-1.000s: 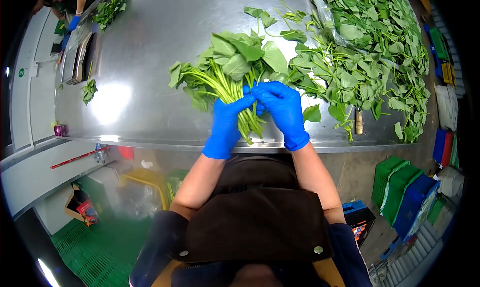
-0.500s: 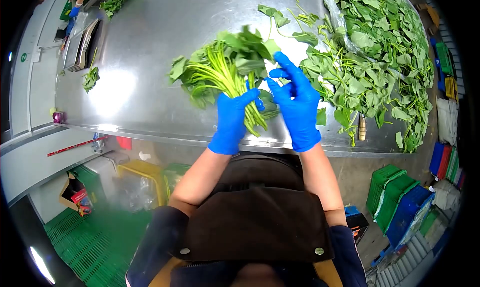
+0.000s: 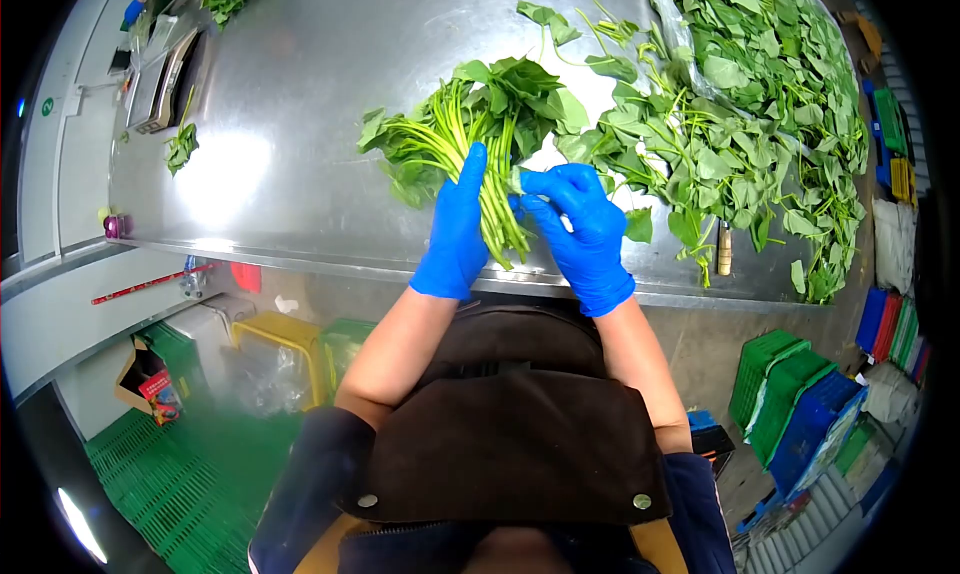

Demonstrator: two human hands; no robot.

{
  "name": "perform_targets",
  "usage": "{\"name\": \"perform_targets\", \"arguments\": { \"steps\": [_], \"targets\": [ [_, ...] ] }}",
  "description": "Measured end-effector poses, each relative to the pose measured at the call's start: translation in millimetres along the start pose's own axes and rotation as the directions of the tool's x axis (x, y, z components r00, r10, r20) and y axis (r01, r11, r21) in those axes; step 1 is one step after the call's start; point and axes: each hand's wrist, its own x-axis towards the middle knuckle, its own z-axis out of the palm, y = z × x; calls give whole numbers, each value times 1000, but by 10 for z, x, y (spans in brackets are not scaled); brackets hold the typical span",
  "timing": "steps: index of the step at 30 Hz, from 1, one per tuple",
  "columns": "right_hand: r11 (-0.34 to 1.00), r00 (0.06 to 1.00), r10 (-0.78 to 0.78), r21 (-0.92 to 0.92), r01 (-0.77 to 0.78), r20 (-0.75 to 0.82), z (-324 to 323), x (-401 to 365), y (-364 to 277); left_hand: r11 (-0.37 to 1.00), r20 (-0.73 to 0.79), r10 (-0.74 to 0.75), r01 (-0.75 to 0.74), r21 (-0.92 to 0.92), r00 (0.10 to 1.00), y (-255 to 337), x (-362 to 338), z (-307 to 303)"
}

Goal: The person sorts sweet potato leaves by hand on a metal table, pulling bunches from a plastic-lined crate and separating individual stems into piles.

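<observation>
My left hand (image 3: 455, 229), in a blue glove, is closed around the stems of a bunch of leafy greens (image 3: 470, 134). Its thumb lies across the front of the stems, with leaves fanning out at the top and stem ends pointing toward me. Close against the bunch's right side, my right hand (image 3: 578, 229), also gloved, has its thumb and fingertips pinched together. What lies between those fingertips is too small to make out. More loose leafy stems (image 3: 700, 164) spread over the table to the right of my right hand.
On the metal table (image 3: 300, 94), a wooden handle (image 3: 724, 249) sticks out near the loose greens. A plastic bag (image 3: 672, 24) borders the big pile. At the far left are a scale-like device (image 3: 165, 84), a small sprig (image 3: 182, 149) and another person's gloved hand (image 3: 133, 12). Crates (image 3: 790, 404) stand lower right.
My right hand has come down and its spread fingers have closed into a pinch beside the bunch. The bunch has shifted slightly right, and my left thumb now points up along the stems.
</observation>
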Motion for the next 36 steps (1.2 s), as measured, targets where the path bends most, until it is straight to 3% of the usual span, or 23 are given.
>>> {"name": "perform_targets", "arguments": {
  "steps": [2, 5, 7, 8, 10, 11, 12, 13, 14, 15, 16, 17, 18, 19, 20, 21, 23, 26, 30, 33, 34, 36],
  "targets": [
    [988, 995, -94, 124, 91, 21, 14, 30, -34, 995, -4, 9, -10, -96, 1000, -4, -48, 110],
    [924, 987, -39, 381, -25, 159, 61, 61, -43, 994, 203, -59, 76, -77, 977, -122, 33, -151],
    [754, 882, 219, 501, -425, 418, -31, 65, -113, 999, 100, -42, 45, -26, 994, -87, -25, -60],
    [576, 836, 248, 619, -533, 490, -33, 35, -63, 999, 34, -46, 47, -16, 998, -15, -81, 41],
    [529, 776, 221, 596, -605, 591, -171, -16, -97, 1000, -74, -1, -1, -27, 997, 26, -14, 4],
    [505, 741, 205, 579, -640, 640, -284, -39, -131, 996, -3, 31, -31, -80, 1000, 100, 52, -120],
    [486, 772, 215, 620, -616, 598, -499, -64, -127, 987, 5, 95, -94, -133, 995, 215, 94, -201],
    [377, 777, 299, 679, -630, 554, -653, -128, -40, 970, 5, 161, -158, -186, 987, 327, 115, -286],
    [495, 801, 398, 631, -597, 446, -824, -132, 85, 960, -15, 212, -211, -184, 977, 430, 128, -382],
    [502, 873, 348, 718, -482, 343, -984, -99, 276, 947, -31, 264, -265, -180, 964, 518, 142, -453],
    [430, 800, 540, 733, -528, 260, -1068, -37, 356, 940, -64, 284, -291, -177, 957, 583, 119, -488],
    [558, 770, 609, 588, -586, 191, -1095, 29, 526, 932, -99, 305, -318, -174, 947, 619, 92, -513],
    [871, 870, 492, 14, -491, -26, -1069, -85, 774, 931, -169, 315, -339, -134, 934, 604, 96, -555],
    [758, 961, 252, -595, -267, -110, -1003, -111, 812, 944, -160, 272, -295, -148, 949, 573, 108, -611],
    [910, 931, 356, -196, -366, -85, -931, -149, 810, 953, -150, 231, -255, -163, 961, 531, 141, -674],
    [849, 848, 528, 7, -529, 35, -802, -194, 820, 960, -145, 191, -216, -179, 971, 484, 165, -738],
    [910, 896, 412, -128, -394, 167, -538, -176, 431, 965, -193, 167, -200, -171, 967, 352, 152, -699],
    [899, 906, 320, -391, -198, 277, -211, -277, 649, 972, -131, 140, -161, -169, 981, 302, 123, -608],
    [911, 865, 206, -413, 1, 457, -49, -334, 926, 953, -76, 170, -184, -239, 982, 389, 124, -655],
    [916, 785, 384, -310, -256, 487, -159, -237, 750, 928, -96, 169, -191, -319, 981, 484, 29, -755],
    [946, 824, 318, -220, -240, 469, -182, -263, 792, 919, -63, 164, -176, -352, 984, 501, 15, -811],
    [789, 630, 541, -77, -609, 558, -232, -202, 718, 912, -78, 165, -182, -368, 983, 518, 17, -907]
  ]
}}
